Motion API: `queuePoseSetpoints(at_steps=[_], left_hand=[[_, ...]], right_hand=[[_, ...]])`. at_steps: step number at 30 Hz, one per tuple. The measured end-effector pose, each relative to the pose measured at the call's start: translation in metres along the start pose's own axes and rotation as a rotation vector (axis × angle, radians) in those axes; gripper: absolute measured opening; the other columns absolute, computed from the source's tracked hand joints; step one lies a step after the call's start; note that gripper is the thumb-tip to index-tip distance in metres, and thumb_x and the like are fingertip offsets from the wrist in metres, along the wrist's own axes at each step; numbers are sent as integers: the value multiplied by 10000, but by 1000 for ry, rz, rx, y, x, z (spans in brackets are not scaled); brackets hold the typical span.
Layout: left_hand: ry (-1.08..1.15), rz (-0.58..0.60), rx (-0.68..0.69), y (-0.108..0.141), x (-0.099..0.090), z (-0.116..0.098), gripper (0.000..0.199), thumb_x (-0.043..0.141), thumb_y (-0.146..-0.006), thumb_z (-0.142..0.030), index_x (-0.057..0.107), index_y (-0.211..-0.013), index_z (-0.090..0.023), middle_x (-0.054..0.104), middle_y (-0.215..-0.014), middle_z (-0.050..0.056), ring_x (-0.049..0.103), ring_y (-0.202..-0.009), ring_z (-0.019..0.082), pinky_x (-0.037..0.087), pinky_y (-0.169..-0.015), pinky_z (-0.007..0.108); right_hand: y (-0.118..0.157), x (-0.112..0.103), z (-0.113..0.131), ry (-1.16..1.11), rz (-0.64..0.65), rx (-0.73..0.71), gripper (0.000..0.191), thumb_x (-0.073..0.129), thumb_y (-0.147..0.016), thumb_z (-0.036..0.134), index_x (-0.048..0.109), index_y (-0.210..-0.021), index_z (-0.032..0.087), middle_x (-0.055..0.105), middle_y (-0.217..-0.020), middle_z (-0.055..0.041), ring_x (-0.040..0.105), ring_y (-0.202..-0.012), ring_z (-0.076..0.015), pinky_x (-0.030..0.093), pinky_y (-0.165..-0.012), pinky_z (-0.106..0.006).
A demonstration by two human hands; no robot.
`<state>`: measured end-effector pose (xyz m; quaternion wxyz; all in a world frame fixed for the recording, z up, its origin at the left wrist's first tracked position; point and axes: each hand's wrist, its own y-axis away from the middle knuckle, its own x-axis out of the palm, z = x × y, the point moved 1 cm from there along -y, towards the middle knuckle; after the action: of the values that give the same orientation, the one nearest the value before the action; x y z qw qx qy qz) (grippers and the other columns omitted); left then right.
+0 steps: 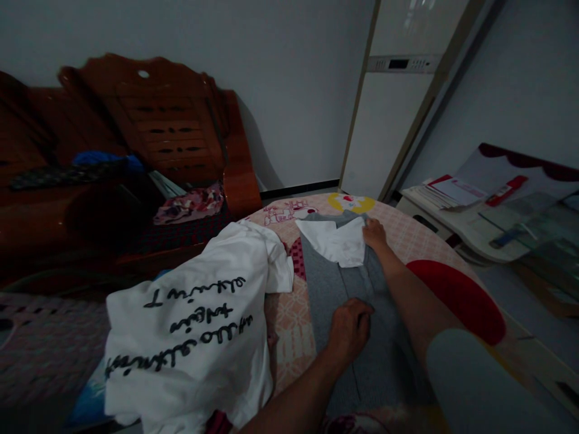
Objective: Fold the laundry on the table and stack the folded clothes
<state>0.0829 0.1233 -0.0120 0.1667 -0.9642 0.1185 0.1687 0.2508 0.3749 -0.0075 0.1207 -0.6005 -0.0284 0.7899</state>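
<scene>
A grey garment (325,313) with a wide white collar (339,241) lies lengthwise on a round table. My right hand (374,234) is at its far right edge beside the collar, fingers closed on the cloth. Nearer to me, my left hand (349,330) is over the middle of the garment, its fingers curled in against the grey fabric. Creases run through the cloth between the two hands. To the left, a white garment (194,325) with black handwriting-style lettering lies crumpled and hangs past the table edge.
A patterned pink cloth (289,343) covers the table (409,232). Behind on the left stands a carved wooden sofa (167,138) with fabric on it. A tall white cabinet-like unit (384,114) is at the back. Papers (461,190) lie on a white stand at right.
</scene>
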Motion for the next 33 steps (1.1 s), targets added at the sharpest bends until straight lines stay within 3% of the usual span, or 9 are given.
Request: queuePoseSetpoints(at_steps=[4,7,12,17,20,23,27,30,33], left_hand=[[-7,3,-8,0,1,1,259,511,-831,-73,722,-937,-179,708,-923,55,662,-873,175,521,-840,298],[-18,14,-9,0,1,2,256,511,-841,-85,722,-946,-185,706,-934,53,662,-885,176,519,-846,299],[-35,28,-23,-1,0,2,253,527,-832,-74,724,-948,-183,713,-953,52,666,-900,178,517,-858,301],[-73,35,-16,-4,-3,0,244,548,-819,-55,726,-933,-176,722,-958,52,664,-915,178,507,-880,299],[-93,47,-19,-7,-5,-1,242,551,-821,-50,731,-920,-178,726,-952,47,665,-909,173,503,-880,293],[-118,39,-37,-9,-8,-2,236,555,-829,-63,737,-920,-184,728,-940,44,664,-899,174,503,-874,295],[-142,28,-53,-11,-10,-3,233,553,-839,-79,741,-931,-182,731,-933,42,662,-875,172,505,-857,293],[-156,18,-63,-11,-11,-3,227,557,-838,-80,745,-926,-172,732,-920,45,662,-854,170,503,-841,287],[-164,19,-69,-11,-11,-2,230,561,-834,-73,749,-926,-169,734,-920,45,663,-841,163,502,-843,280]], right_hand=[[1,2,-3,-25,-21,72,374,474,-899,246,608,-1228,129,588,-1252,-194,525,-1206,-320,380,-1043,-446],[0,-3,-1,-95,39,100,379,531,-888,281,622,-1210,102,582,-1295,-211,505,-1253,-338,356,-1077,-469],[8,-31,-7,-247,94,96,348,569,-850,248,679,-1156,122,609,-1317,-160,514,-1283,-284,381,-1082,-386],[74,-68,-32,-582,114,-83,295,592,-777,274,744,-1010,175,752,-1020,-63,681,-992,-229,516,-907,-356],[133,-91,-48,-676,224,-34,299,629,-753,334,748,-954,147,755,-803,-60,701,-726,-206,550,-697,-313],[190,-108,-52,-549,304,-36,250,603,-794,342,734,-863,141,724,-698,-46,659,-603,-175,487,-574,-260],[249,-112,-38,-73,310,-194,186,647,-818,345,699,-835,167,725,-772,-63,663,-735,-187,433,-655,-254],[268,-107,-27,172,277,-176,161,619,-844,275,672,-956,172,730,-876,-95,666,-801,-195,407,-686,-256],[268,-105,-21,126,261,-103,153,537,-862,207,671,-929,174,721,-828,-75,654,-757,-176,391,-658,-247]])
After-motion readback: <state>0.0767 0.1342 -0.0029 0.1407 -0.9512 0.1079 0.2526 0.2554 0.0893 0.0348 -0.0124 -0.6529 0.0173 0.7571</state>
